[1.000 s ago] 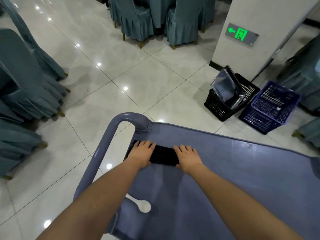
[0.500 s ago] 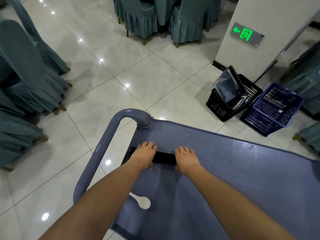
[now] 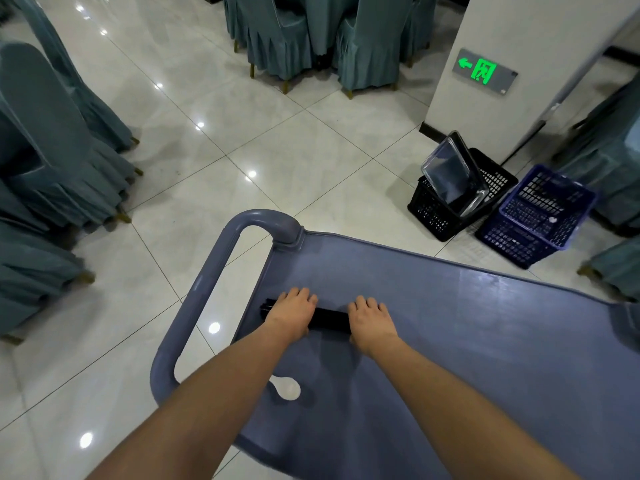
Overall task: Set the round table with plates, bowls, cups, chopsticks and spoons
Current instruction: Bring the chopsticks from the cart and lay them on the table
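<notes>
Both grips hold the black bundle of chopsticks: left hand and right hand have closed inward since a second ago.
Bundle now gathered tight, ready to lift off the matte grey-blue plastic cart top; glossy white ceramic spoon lies nearer me, well apart.

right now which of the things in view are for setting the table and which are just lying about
For the job:
- black chopsticks bundle, gathered under left hand and right hand
- white spoon on the cart

Lying about:
- black crate with clear tray
- blue crate
- covered chairs
- exit sign
</notes>
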The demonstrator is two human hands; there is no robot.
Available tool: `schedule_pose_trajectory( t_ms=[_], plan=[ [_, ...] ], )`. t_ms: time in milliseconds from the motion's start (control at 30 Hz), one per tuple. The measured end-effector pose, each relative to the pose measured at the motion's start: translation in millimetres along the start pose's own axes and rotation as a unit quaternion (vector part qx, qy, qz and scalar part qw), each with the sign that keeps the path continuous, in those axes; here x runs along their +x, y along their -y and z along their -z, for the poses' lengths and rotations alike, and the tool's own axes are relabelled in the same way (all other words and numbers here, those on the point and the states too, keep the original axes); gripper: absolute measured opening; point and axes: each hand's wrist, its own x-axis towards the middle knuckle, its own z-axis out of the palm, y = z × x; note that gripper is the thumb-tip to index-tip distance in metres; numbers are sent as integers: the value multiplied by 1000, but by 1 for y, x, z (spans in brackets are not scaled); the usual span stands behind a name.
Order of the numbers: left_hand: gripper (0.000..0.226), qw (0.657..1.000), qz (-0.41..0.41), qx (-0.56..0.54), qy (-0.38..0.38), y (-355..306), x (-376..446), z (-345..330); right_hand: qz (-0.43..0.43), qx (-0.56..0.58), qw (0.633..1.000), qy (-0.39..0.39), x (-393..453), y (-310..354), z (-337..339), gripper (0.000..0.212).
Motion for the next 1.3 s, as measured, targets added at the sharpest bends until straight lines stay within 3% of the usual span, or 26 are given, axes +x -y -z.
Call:
schedule_pose_trajectory(
  t_ms=[200,367,800,1033,1200,1300],
  plan=[
    [45,1000,-11,13,-2,-11,-8,-10,-23,1,1000,3,-18,2,-14,41],
    [52,1000,-20,3,-4,-18,-11,-12,-20,-1,1000,-2,-25,2,-24,34],
    [37,998,-59,29,-3,-20,-11,-23,-13,-26,1000,-1,-34,1,-35,28],
    [28,999,-33,21,17,-10,-21,-20,33,-25,999,-5,-28,-4,-16,26],
    [22,999,-12,15,-35,9,-57,0,61,14,998,4,-23,7,19,34],
    [21,998,33,1,-60,38,-102,7,98,17,995,-17,-25,47,42,22]
  ],
)
